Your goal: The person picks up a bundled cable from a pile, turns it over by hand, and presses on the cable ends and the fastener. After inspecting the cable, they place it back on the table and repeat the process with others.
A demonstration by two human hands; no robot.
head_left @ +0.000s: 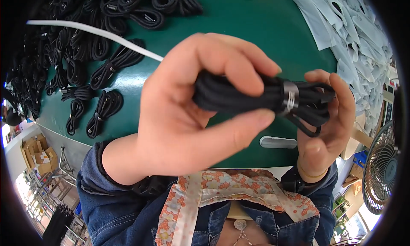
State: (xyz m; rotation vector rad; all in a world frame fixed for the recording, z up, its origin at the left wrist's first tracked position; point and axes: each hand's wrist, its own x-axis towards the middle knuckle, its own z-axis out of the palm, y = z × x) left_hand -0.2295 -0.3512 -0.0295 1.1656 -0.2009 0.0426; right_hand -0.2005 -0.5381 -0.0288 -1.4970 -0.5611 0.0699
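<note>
A coiled black cable (243, 94), bound by a grey strap with pale print (291, 97), is held level above the table. My left hand (183, 105) grips its left part, with the fingers over the top and the thumb along the lower side. Around the right end of the loops, my right hand (329, 122) is curved loosely, its thumb apart from its fingers. The loops overlap the right fingers, so I cannot make out how firmly they touch. Under the hands, a small white oblong piece (278, 142) lies on the green table (239, 21).
Several bundled black cables (106, 71) are heaped across the left and far left. A white cord (94, 31) runs above them toward my left hand. Pale grey plastic bags (354, 36) pile up at the right. A fan (386, 169) stands beyond the right edge; cardboard boxes (39, 154) sit lower left.
</note>
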